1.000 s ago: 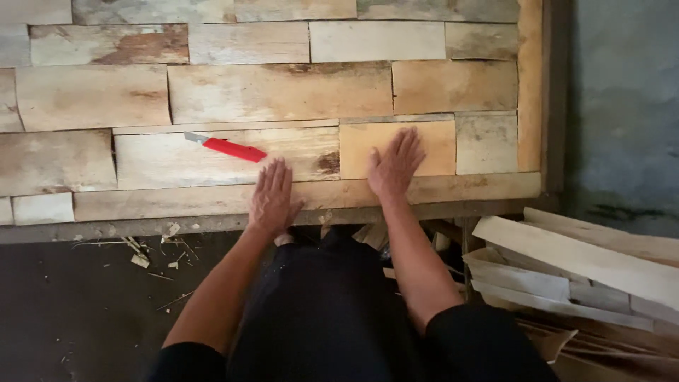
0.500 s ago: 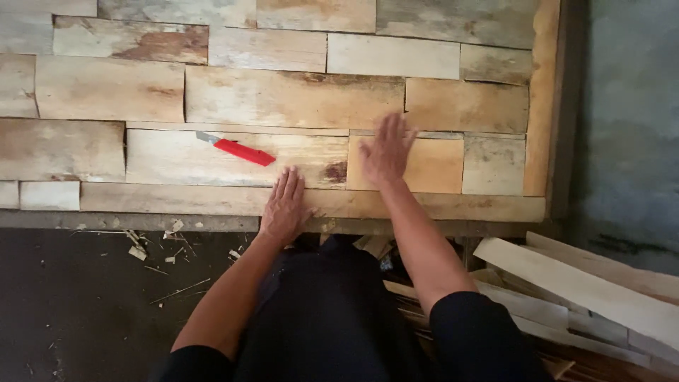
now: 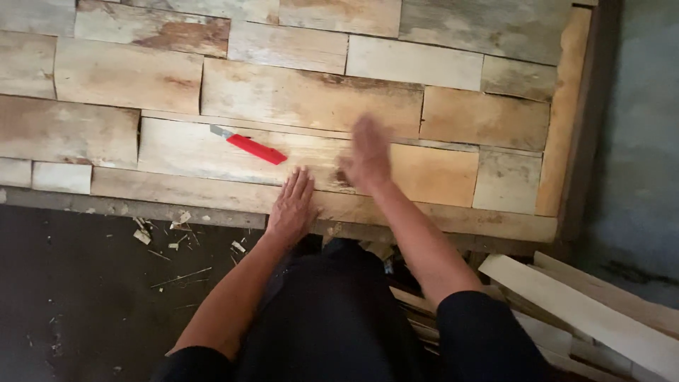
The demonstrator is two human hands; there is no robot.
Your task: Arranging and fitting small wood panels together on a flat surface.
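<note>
A panel of pale wooden pieces (image 3: 304, 99) fitted together like bricks lies on the floor in front of me. My left hand (image 3: 291, 204) rests flat, fingers together, on the long strip along the panel's near edge. My right hand (image 3: 368, 154) is blurred with motion over the seam between a long pale board and an orange-toned block (image 3: 435, 173); it holds nothing. A red utility knife (image 3: 249, 146) with its blade out lies on the long board, just left of both hands.
A dark wooden frame rail (image 3: 590, 120) borders the panel on the right. Loose wooden slats (image 3: 587, 311) are stacked at lower right. Wood chips and splinters (image 3: 166, 237) are scattered on the dark floor at lower left. My dark-clothed knees fill the bottom centre.
My right hand has slid left from the orange-toned block onto the seam beside the long board. My left hand has stayed on the near strip. The view has shifted slightly.
</note>
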